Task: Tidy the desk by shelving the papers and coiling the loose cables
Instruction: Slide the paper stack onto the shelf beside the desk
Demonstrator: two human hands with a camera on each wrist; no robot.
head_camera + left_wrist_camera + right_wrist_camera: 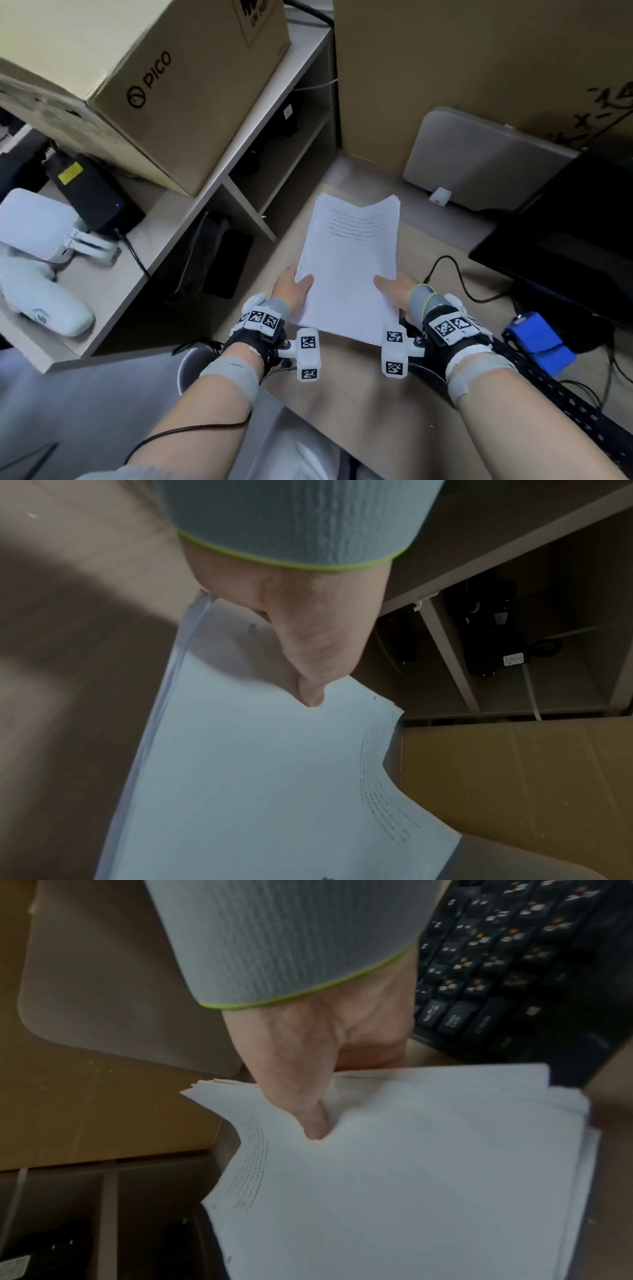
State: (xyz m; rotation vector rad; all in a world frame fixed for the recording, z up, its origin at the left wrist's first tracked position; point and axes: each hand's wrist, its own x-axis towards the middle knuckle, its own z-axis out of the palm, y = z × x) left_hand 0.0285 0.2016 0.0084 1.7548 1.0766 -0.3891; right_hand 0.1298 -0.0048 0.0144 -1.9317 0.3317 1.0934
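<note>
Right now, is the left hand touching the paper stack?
Touching. The left wrist view shows the left hand with its thumb pressed flat on top of the paper stack, gripping its edge.

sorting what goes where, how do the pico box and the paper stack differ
The PICO cardboard box is brown and bulky; the paper stack is white, thin and bowed. The box sits atop the shelf unit; the stack is held over the desk, the left hand and right hand gripping it. Both carry dark print.
</note>
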